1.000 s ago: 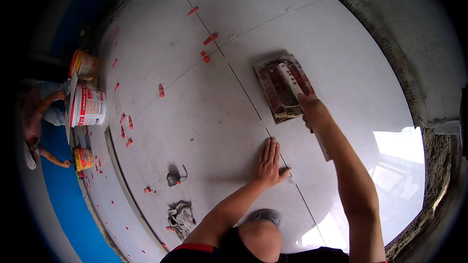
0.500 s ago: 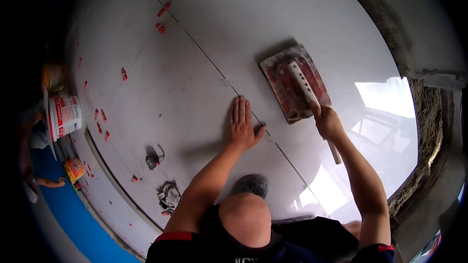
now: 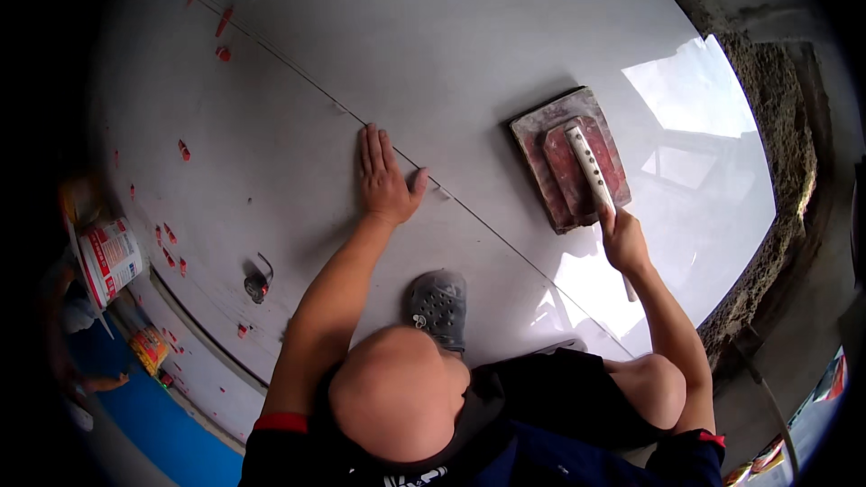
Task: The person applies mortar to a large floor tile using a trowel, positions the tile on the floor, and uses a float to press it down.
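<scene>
My left hand (image 3: 388, 188) lies flat on a large pale, glossy tile (image 3: 302, 149), fingers stretched out. Its fingertips and thumb reach the thin dark joint (image 3: 505, 241) between two tiles. In my right hand (image 3: 624, 243) is the pale handle of a tile-beating mallet (image 3: 561, 182), with a broad rectangular, dirty red and grey head. The head is over the right-hand tile; whether it touches the surface I cannot tell. Small pale clips (image 3: 442, 189) stick up at the joint near my left thumb.
Red levelling wedges (image 3: 224, 22) stand along the joint's far end; several more lie at left. A black tape measure (image 3: 258, 285) rests on the tile. At far left are a white bucket (image 3: 110, 257) and another person's hand (image 3: 110, 381). A rough mortar edge (image 3: 780, 207) borders the right.
The view has shifted and turned, showing more of my grey clog. The mallet head has turned slightly; my right hand still grips its handle. My left hand remains flat at the joint.
</scene>
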A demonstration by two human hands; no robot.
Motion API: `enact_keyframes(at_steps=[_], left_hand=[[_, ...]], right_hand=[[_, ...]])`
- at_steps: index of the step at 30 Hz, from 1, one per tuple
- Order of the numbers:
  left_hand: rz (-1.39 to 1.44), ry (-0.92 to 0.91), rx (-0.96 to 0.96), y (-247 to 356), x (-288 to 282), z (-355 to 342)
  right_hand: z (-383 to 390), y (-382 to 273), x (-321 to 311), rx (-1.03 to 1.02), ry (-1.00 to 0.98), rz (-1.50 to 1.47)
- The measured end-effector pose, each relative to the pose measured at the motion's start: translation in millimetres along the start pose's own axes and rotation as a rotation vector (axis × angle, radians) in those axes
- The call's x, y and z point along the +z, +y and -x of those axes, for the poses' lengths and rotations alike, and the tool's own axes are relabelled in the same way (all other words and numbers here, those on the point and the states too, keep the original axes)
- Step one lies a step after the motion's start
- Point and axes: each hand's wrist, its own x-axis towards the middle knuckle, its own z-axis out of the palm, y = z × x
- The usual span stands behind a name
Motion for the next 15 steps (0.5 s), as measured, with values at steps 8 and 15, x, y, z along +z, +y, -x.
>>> enact_keyframes(at_steps=[8,15], left_hand=[[0.002,0.059,-0.229,22.6,-12.7,18.9],[0.558,-0.482,-0.643,69.0,-2.4,15.7]], right_hand=[[19.9,18.9,15.4,0.132,-0.017,-0.322],[72.2,66.7,-4.6,0.330,-0.065,-0.696]])
